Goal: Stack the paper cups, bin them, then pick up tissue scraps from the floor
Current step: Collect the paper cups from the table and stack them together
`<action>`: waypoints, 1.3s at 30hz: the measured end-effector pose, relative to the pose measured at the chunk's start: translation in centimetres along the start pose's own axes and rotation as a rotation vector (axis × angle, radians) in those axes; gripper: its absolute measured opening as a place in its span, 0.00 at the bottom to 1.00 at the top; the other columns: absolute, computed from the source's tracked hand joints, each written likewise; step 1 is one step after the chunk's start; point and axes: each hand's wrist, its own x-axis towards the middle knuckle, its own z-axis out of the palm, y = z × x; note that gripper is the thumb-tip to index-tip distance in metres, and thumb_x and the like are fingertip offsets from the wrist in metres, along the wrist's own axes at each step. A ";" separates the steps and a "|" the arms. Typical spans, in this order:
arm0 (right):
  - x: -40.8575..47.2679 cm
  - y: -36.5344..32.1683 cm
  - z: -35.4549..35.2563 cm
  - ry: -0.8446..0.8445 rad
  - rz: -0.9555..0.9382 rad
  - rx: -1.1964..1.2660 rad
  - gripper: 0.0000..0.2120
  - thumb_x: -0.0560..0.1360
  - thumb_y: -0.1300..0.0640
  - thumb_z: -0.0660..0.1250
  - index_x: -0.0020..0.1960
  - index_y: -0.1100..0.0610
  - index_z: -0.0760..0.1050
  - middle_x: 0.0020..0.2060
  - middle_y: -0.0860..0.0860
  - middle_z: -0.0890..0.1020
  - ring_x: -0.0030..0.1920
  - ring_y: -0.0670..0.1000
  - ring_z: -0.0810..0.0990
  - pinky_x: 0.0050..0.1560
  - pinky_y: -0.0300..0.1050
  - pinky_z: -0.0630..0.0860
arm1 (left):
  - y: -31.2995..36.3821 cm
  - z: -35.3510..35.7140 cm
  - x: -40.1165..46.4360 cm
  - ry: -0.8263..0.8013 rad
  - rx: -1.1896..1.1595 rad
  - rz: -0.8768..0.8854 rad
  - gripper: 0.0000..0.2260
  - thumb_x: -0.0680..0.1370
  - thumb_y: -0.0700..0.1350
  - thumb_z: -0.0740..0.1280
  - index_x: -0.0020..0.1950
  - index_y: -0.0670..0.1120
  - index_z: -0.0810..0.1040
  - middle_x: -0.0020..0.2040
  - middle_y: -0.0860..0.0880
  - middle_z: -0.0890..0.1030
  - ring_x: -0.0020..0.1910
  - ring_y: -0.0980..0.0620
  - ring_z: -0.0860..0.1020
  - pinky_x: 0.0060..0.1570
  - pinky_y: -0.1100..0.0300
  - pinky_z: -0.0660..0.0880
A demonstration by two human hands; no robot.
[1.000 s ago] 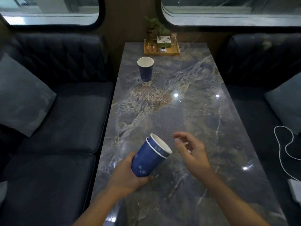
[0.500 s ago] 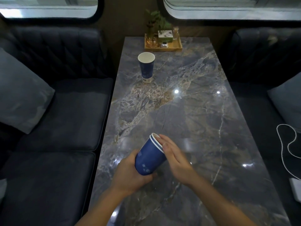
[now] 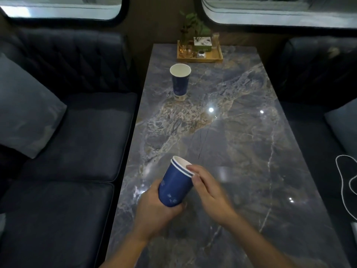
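Two cups (image 3: 176, 183) now nested, tilted above the desk (image 3: 241, 144); my left hand (image 3: 156, 211) grips the base, my right hand (image 3: 207, 187), open a second ago, pinches the rims. Third cup (image 3: 180, 81) remains far off, unstacked.

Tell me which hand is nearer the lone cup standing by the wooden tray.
Right, narrowly. The right hand rests at the stacked cups' rim, toward the lone cup; the left hand holds their base, farther back.

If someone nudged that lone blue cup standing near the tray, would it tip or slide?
The lone cup is tall with a narrow base, so it would probably tip. It looks like empty paper, so likely light. The marble table looks glossy; a low nudge might slide it.
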 end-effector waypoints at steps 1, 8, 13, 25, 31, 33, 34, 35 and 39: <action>0.2 0.1 0.1 -0.009 -0.017 -0.015 0.12 0.79 0.45 0.56 0.60 0.40 0.73 0.65 0.42 0.75 0.66 0.38 0.72 0.63 0.28 0.66 | -0.3 -0.1 0.3 0.021 -0.007 -0.018 0.28 0.55 0.53 0.80 0.52 0.62 0.76 0.44 0.60 0.86 0.38 0.61 0.84 0.38 0.53 0.83; 5.0 0.7 -0.8 -0.045 -0.083 -0.190 0.16 0.79 0.48 0.57 0.66 0.43 0.69 0.67 0.38 0.71 0.70 0.36 0.67 0.68 0.28 0.60 | -1.0 -1.2 4.1 0.131 0.040 -0.078 0.26 0.54 0.59 0.77 0.49 0.70 0.73 0.42 0.66 0.83 0.40 0.66 0.82 0.34 0.67 0.76; 12.6 1.1 -2.6 0.036 -0.131 -0.370 0.18 0.80 0.56 0.61 0.69 0.57 0.71 0.68 0.48 0.72 0.70 0.48 0.70 0.71 0.53 0.67 | -1.5 -2.4 7.3 0.156 0.007 -0.050 0.28 0.54 0.62 0.78 0.51 0.61 0.75 0.42 0.62 0.84 0.40 0.65 0.81 0.33 0.69 0.72; 32.8 -2.4 -3.8 0.097 -0.271 -0.971 0.23 0.78 0.57 0.59 0.71 0.62 0.64 0.71 0.59 0.70 0.71 0.59 0.67 0.72 0.56 0.64 | -3.5 -3.9 14.6 0.189 -0.080 0.032 0.31 0.57 0.57 0.81 0.58 0.60 0.75 0.50 0.68 0.83 0.45 0.69 0.81 0.36 0.76 0.74; 37.8 -3.9 -2.6 0.095 -0.269 -1.224 0.14 0.75 0.59 0.62 0.60 0.59 0.74 0.57 0.60 0.80 0.61 0.63 0.74 0.68 0.54 0.62 | -4.7 -3.8 15.6 0.177 -0.070 0.023 0.34 0.57 0.59 0.81 0.60 0.60 0.75 0.51 0.65 0.83 0.46 0.67 0.82 0.37 0.71 0.75; 38.2 -3.7 -2.5 0.094 -0.254 -1.282 0.09 0.74 0.62 0.63 0.53 0.60 0.78 0.50 0.61 0.83 0.56 0.65 0.76 0.64 0.53 0.66 | -4.9 -3.8 15.4 0.176 -0.059 0.022 0.33 0.57 0.59 0.81 0.60 0.59 0.75 0.51 0.65 0.83 0.46 0.67 0.82 0.37 0.72 0.74; 38.1 -3.5 -2.5 0.101 -0.246 -1.299 0.09 0.74 0.63 0.63 0.52 0.60 0.79 0.49 0.62 0.83 0.54 0.65 0.77 0.60 0.53 0.69 | -5.0 -3.8 15.2 0.178 -0.052 0.022 0.32 0.57 0.59 0.81 0.59 0.59 0.75 0.51 0.65 0.83 0.46 0.67 0.82 0.36 0.73 0.74; 38.0 -3.3 -2.5 0.114 -0.242 -1.306 0.10 0.74 0.64 0.64 0.53 0.61 0.79 0.49 0.63 0.83 0.53 0.67 0.77 0.55 0.53 0.72 | -5.1 -3.9 15.0 0.181 -0.051 0.022 0.32 0.57 0.59 0.81 0.59 0.60 0.75 0.51 0.65 0.83 0.46 0.67 0.82 0.35 0.73 0.75; 36.4 -3.0 -2.6 0.151 -0.279 -1.261 0.10 0.73 0.64 0.65 0.53 0.61 0.80 0.47 0.65 0.83 0.49 0.67 0.79 0.44 0.52 0.76 | -5.1 -4.4 13.8 0.185 -0.038 0.006 0.32 0.57 0.58 0.81 0.58 0.60 0.75 0.50 0.65 0.83 0.44 0.67 0.82 0.34 0.72 0.75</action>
